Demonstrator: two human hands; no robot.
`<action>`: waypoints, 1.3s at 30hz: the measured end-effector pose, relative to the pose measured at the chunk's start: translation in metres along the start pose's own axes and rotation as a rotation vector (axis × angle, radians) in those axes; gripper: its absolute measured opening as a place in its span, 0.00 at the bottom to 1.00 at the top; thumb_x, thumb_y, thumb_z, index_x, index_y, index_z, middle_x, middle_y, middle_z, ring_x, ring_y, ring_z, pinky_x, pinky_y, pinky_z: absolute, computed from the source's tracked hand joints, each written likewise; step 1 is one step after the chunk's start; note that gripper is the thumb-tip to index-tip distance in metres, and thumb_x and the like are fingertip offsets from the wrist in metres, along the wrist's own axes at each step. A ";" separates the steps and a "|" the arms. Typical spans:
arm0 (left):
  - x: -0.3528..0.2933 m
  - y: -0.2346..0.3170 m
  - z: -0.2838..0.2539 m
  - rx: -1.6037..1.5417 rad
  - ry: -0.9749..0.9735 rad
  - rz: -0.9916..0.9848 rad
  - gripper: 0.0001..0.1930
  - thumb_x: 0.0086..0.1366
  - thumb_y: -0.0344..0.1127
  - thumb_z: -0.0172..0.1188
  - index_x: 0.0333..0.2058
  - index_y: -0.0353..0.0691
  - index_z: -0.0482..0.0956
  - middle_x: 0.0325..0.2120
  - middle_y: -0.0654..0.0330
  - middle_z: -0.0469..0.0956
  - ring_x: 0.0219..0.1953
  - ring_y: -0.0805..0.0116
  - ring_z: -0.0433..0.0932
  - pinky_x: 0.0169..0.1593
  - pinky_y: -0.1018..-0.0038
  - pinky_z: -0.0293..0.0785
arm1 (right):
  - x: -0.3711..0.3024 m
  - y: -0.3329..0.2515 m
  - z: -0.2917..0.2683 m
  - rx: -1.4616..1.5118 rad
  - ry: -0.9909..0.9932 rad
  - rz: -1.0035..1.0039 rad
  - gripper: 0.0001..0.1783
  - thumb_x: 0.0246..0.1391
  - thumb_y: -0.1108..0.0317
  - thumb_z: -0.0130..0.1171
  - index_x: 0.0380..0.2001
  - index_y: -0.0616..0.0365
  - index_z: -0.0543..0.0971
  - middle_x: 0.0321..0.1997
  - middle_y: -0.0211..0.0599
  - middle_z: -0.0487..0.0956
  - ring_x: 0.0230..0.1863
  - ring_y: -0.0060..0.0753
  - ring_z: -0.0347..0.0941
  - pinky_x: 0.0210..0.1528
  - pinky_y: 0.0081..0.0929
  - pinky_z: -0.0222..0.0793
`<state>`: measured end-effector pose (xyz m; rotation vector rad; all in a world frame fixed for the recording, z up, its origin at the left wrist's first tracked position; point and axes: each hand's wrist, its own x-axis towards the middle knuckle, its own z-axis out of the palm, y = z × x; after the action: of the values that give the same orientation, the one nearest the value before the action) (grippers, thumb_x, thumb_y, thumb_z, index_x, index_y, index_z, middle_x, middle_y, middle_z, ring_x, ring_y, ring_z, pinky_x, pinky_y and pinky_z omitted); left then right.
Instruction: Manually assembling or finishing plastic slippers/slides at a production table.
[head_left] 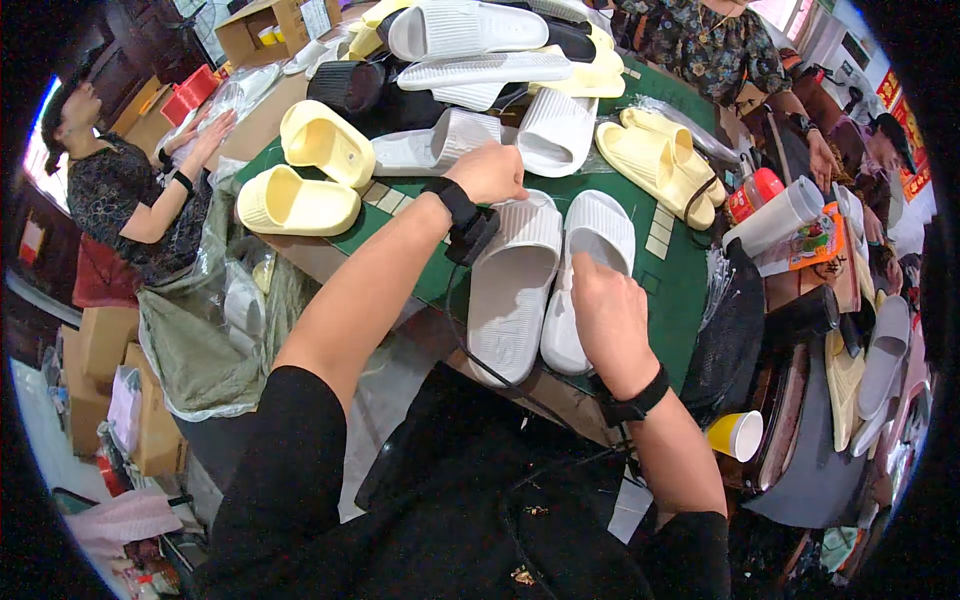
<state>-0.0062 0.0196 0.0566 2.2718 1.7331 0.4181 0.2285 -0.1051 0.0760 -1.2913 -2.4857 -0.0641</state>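
Side by side on the green tabletop in front of me lie two pale grey slide slippers, the left one (512,300) and the right one (603,222), open ends toward me. My left hand (488,173) is closed at the far toe edge of the left slipper, fingertips pinched together. Over the right slipper, by the near edge of its ribbed strap, my right hand (612,312) is closed too. Whatever either hand's fingers hold is hidden or too small to make out. Each wrist wears a black band; a dark cable hangs from the left one.
A heap of grey, yellow and black slippers (470,30) covers the far table. Yellow pairs lie at left (300,205) and right (655,160), the right one with a dark tie. Right stand a red-capped bottle (757,190) and yellow cup (737,436). Other people work left and across.
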 end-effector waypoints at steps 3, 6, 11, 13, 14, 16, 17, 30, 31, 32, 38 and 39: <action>0.004 0.002 0.002 0.020 -0.022 0.008 0.11 0.52 0.40 0.67 0.24 0.36 0.84 0.22 0.48 0.80 0.28 0.51 0.81 0.37 0.61 0.76 | 0.001 0.003 -0.001 -0.049 0.005 -0.082 0.02 0.48 0.76 0.54 0.27 0.61 0.72 0.23 0.47 0.79 0.25 0.47 0.80 0.24 0.38 0.76; 0.002 0.009 -0.001 0.032 0.024 -0.038 0.12 0.51 0.40 0.68 0.24 0.36 0.84 0.21 0.46 0.79 0.27 0.51 0.81 0.36 0.61 0.75 | 0.006 -0.003 -0.001 -0.052 -0.021 -0.147 0.02 0.47 0.75 0.55 0.26 0.61 0.72 0.22 0.45 0.79 0.25 0.44 0.81 0.24 0.36 0.76; 0.000 -0.004 -0.004 -0.039 0.100 -0.150 0.12 0.50 0.40 0.69 0.25 0.35 0.83 0.22 0.44 0.78 0.26 0.52 0.80 0.35 0.61 0.75 | 0.013 -0.011 0.012 -0.052 -0.036 -0.197 0.02 0.46 0.76 0.54 0.27 0.61 0.72 0.22 0.45 0.79 0.25 0.43 0.80 0.25 0.36 0.76; -0.002 -0.011 0.000 -0.102 0.138 -0.133 0.12 0.50 0.39 0.69 0.26 0.35 0.83 0.22 0.45 0.79 0.26 0.52 0.81 0.35 0.61 0.75 | 0.013 -0.012 0.015 -0.045 -0.030 -0.166 0.04 0.47 0.77 0.54 0.29 0.62 0.71 0.23 0.45 0.79 0.24 0.44 0.80 0.25 0.37 0.75; -0.004 -0.014 0.004 -0.146 0.167 -0.135 0.12 0.50 0.39 0.70 0.25 0.34 0.83 0.22 0.46 0.79 0.26 0.53 0.81 0.35 0.61 0.75 | 0.011 -0.011 0.018 0.042 -0.028 -0.126 0.09 0.48 0.77 0.51 0.34 0.59 0.67 0.21 0.46 0.75 0.24 0.54 0.75 0.25 0.49 0.68; -0.004 -0.016 0.008 -0.177 0.171 -0.144 0.12 0.50 0.38 0.70 0.25 0.34 0.83 0.21 0.46 0.80 0.26 0.53 0.81 0.36 0.62 0.76 | 0.011 -0.014 0.019 0.062 -0.027 -0.103 0.10 0.49 0.76 0.52 0.35 0.58 0.66 0.21 0.47 0.75 0.23 0.55 0.74 0.24 0.49 0.68; -0.004 -0.014 0.008 -0.205 0.170 -0.153 0.13 0.49 0.38 0.71 0.25 0.33 0.83 0.21 0.46 0.80 0.26 0.53 0.81 0.36 0.63 0.76 | 0.012 -0.014 0.020 0.086 -0.025 -0.076 0.10 0.50 0.76 0.52 0.36 0.58 0.65 0.21 0.48 0.75 0.23 0.56 0.74 0.24 0.50 0.67; 0.025 0.001 0.011 -0.009 -0.012 0.084 0.09 0.51 0.39 0.69 0.30 0.42 0.86 0.29 0.53 0.83 0.36 0.52 0.82 0.42 0.62 0.78 | 0.012 -0.011 0.017 0.119 0.000 -0.055 0.10 0.50 0.78 0.50 0.36 0.59 0.64 0.22 0.48 0.75 0.24 0.55 0.76 0.24 0.47 0.70; 0.026 0.009 0.008 -0.006 -0.016 0.089 0.09 0.51 0.39 0.69 0.30 0.42 0.86 0.29 0.53 0.83 0.36 0.52 0.82 0.42 0.62 0.78 | 0.012 -0.010 0.016 0.124 0.002 -0.057 0.10 0.50 0.78 0.50 0.36 0.59 0.64 0.22 0.49 0.76 0.24 0.55 0.76 0.24 0.47 0.70; 0.027 0.016 0.005 0.046 -0.043 0.062 0.09 0.52 0.38 0.68 0.30 0.42 0.86 0.29 0.53 0.83 0.35 0.53 0.83 0.41 0.62 0.78 | 0.011 -0.008 0.015 0.130 0.004 -0.060 0.10 0.50 0.79 0.50 0.36 0.59 0.64 0.22 0.49 0.76 0.24 0.55 0.76 0.25 0.47 0.70; 0.033 0.033 0.010 0.158 -0.002 0.100 0.04 0.50 0.33 0.67 0.26 0.42 0.85 0.26 0.54 0.83 0.33 0.56 0.83 0.38 0.62 0.78 | 0.010 -0.005 0.017 0.163 0.018 -0.045 0.10 0.49 0.79 0.50 0.36 0.59 0.64 0.23 0.50 0.76 0.26 0.56 0.77 0.25 0.48 0.71; 0.038 0.031 0.011 0.140 -0.034 0.097 0.04 0.49 0.32 0.67 0.25 0.42 0.85 0.25 0.54 0.83 0.32 0.56 0.83 0.38 0.62 0.78 | 0.010 -0.006 0.018 0.168 0.024 -0.043 0.10 0.49 0.79 0.50 0.36 0.59 0.64 0.23 0.50 0.76 0.26 0.56 0.77 0.25 0.48 0.71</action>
<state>0.0344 0.0478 0.0608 2.4534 1.6895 0.2839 0.2139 -0.0974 0.0628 -1.1614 -2.4402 0.1162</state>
